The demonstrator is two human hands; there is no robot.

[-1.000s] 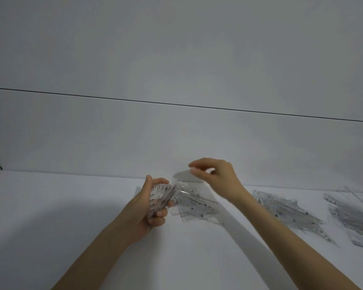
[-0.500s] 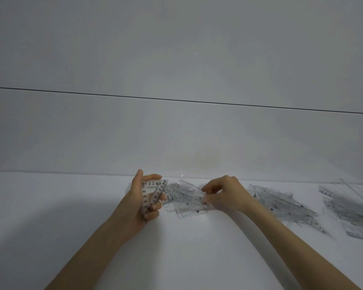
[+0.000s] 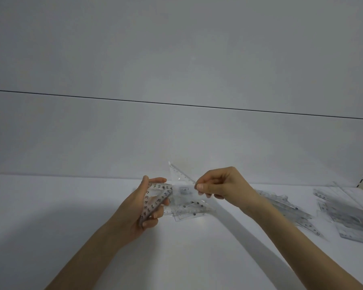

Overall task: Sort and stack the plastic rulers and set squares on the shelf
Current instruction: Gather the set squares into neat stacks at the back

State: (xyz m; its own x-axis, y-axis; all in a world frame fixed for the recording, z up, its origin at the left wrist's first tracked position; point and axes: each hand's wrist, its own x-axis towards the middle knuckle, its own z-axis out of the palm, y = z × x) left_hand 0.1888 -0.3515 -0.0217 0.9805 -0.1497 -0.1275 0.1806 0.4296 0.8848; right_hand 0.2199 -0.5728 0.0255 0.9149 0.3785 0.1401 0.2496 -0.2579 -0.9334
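One transparent set square (image 3: 177, 176) is shown held clear above the white shelf (image 3: 50, 216), just left of the centre of the scene. It is pinched near one end between the thumb and curled fingers of the right hand (image 3: 228, 185), and its sharp tip is directed up and to the left. A small stack of set squares (image 3: 155, 198), printed with black numerals, is gripped in the left hand (image 3: 138, 208), with the thumb laid along the far edge and the fingers curled beneath.

The pieces are judged to be thin, light and stiff, with smooth faces that may slide on one another when stacked. A pinch across an edge or corner is therefore preferred, and bending at the points is best avoided.

A loose heap of clear triangles (image 3: 189, 211) is seen lying flat on the shelf between the hands. A longer heap (image 3: 281, 204) is spread out to the right, and a pile of straight rulers (image 3: 352, 220) lies at the far right. The plain back panel (image 3: 176, 139) is crossed by a dark seam.
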